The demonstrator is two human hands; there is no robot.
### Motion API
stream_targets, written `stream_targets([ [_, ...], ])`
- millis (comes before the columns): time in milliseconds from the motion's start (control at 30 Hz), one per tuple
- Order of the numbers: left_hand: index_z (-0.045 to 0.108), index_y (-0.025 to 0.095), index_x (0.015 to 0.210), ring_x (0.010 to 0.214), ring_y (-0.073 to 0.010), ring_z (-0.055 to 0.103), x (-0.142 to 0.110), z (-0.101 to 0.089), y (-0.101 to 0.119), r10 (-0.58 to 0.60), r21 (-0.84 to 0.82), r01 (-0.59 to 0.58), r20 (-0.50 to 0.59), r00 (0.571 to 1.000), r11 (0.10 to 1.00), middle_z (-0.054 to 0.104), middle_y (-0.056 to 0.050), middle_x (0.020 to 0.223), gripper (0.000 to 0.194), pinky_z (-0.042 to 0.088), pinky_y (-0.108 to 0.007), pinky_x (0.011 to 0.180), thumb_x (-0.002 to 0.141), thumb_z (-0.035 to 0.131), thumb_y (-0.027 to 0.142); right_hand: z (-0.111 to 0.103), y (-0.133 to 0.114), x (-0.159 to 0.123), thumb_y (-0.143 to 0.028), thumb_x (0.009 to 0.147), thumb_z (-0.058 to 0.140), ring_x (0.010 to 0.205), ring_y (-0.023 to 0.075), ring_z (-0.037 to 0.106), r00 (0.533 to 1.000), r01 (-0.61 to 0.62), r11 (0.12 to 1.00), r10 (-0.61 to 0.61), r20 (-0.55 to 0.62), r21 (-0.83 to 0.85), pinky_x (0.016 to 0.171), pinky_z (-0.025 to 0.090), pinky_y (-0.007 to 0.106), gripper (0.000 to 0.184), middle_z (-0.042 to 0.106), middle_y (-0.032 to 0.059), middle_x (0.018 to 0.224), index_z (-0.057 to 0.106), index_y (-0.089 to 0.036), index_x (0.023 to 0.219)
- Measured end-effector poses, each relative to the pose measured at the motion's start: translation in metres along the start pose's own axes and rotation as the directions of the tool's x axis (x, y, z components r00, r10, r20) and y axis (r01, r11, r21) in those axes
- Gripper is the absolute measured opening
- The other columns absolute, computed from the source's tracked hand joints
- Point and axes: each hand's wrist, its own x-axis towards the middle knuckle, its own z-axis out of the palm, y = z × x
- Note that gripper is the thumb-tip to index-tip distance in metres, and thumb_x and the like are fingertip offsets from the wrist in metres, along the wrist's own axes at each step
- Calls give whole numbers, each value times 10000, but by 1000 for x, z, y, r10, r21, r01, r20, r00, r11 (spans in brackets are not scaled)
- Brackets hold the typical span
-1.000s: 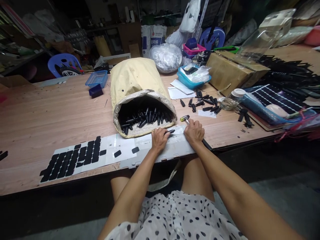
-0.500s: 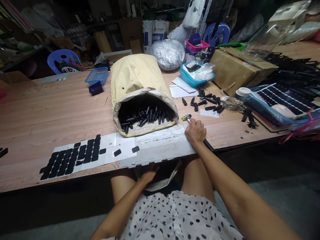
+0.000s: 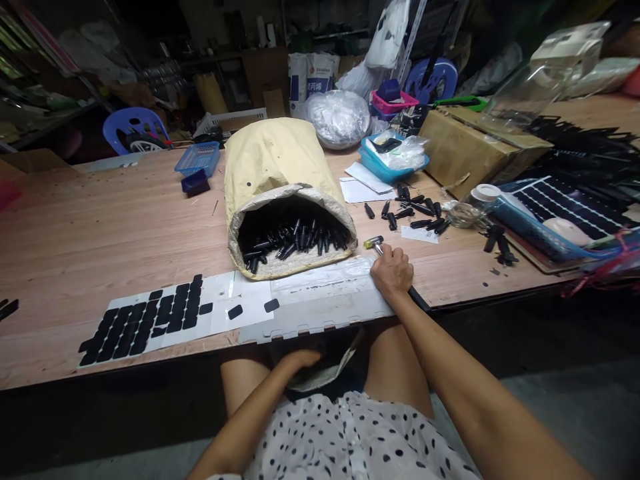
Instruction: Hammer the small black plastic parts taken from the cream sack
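My right hand is closed around a small hammer with a yellowish head and a dark handle, resting at the table's front edge. My left hand reaches below the edge, over an open bag between my legs; its fingers are lost in shadow. A cream sack lies on the table with its mouth toward me, and several black tubular parts sit inside. In front of it is a grey board. Black rounded pads cover a white sheet on the left.
More black parts are scattered right of the sack, near a cardboard box and a light-blue basket. A blue tray stands far right. At the back left are a blue basket and a small navy box.
The camera view has shifted slightly. My left hand has come a little further into view below the table edge. My right hand keeps hold of the hammer in about the same place.
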Motion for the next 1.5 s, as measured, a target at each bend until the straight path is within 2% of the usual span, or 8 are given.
stream_targets([
  [133, 763, 248, 940, 744, -182, 659, -39, -45, 26, 139, -127, -85, 510, 849, 988, 733, 5, 796, 273, 529, -292, 724, 767, 722, 456, 1, 0, 0, -209, 919, 437, 969, 301, 547, 1000, 8, 1000, -8, -6, 2, 718, 396, 366, 377, 599, 171, 1033, 633, -154, 1236],
  [200, 740, 221, 1045, 766, -166, 653, -46, -87, 43, 220, -269, -86, 521, 825, 959, 734, -15, 862, 385, 519, -269, 703, 838, 647, 532, 2, 0, 0, -213, 921, 443, 965, 296, 548, 1000, 7, 1000, -7, -5, 2, 724, 400, 366, 368, 597, 170, 1033, 637, -155, 1228],
  [300, 722, 194, 1030, 840, -181, 648, -29, -150, 60, 143, -177, -139, 16, 990, 975, 716, -45, 940, 394, 514, -277, 729, 912, 550, 528, 3, -1, 0, -220, 924, 444, 959, 290, 546, 1000, 9, 1000, -9, -7, 5, 727, 398, 364, 359, 596, 166, 1030, 638, -161, 1220],
  [400, 724, 207, 985, 951, -226, 638, 9, -188, 65, 19, 129, 66, -563, 826, 989, 680, -71, 1005, 281, 509, -319, 814, 936, 538, 411, 2, -2, 0, -216, 923, 438, 958, 288, 545, 1000, 12, 1000, -12, -6, 9, 723, 394, 359, 360, 598, 167, 1034, 637, -164, 1218],
  [467, 721, 217, 987, 1043, -258, 619, 31, -197, 63, 18, 252, 224, -699, 715, 941, 658, -90, 1060, 204, 501, -339, 869, 918, 568, 332, 1, -4, 1, -209, 927, 425, 966, 286, 550, 1000, 8, 1000, -8, 10, 8, 725, 393, 356, 369, 602, 167, 1047, 635, -164, 1227],
  [867, 710, 180, 988, 1104, -315, 583, 22, -191, 60, -61, 373, 431, -694, 717, 822, 646, -137, 1107, 179, 480, -406, 943, 916, 560, 245, -1, -7, 0, -196, 922, 421, 978, 285, 546, 1000, -8, 1000, 7, 30, 9, 746, 398, 361, 377, 602, 172, 1067, 631, -159, 1232],
  [1200, 667, 223, 1016, 1016, -252, 547, 39, -119, 108, 308, 523, -5, -495, 812, 852, 637, -77, 1033, 141, 446, -379, 882, 973, 539, 265, 7, -5, 2, -212, 926, 436, 991, 278, 523, 1000, -8, 1000, 8, 14, -2, 762, 382, 354, 380, 585, 166, 1081, 606, -158, 1262],
  [1500, 701, 245, 1064, 1047, -255, 539, 62, -94, 102, 256, 320, -57, -622, 740, 946, 622, -63, 1047, 172, 423, -383, 941, 901, 654, 270, -5, -6, 4, -199, 945, 412, 1022, 280, 529, 997, -13, 999, 10, 71, 37, 767, 397, 350, 386, 595, 166, 1117, 618, -175, 1270],
])
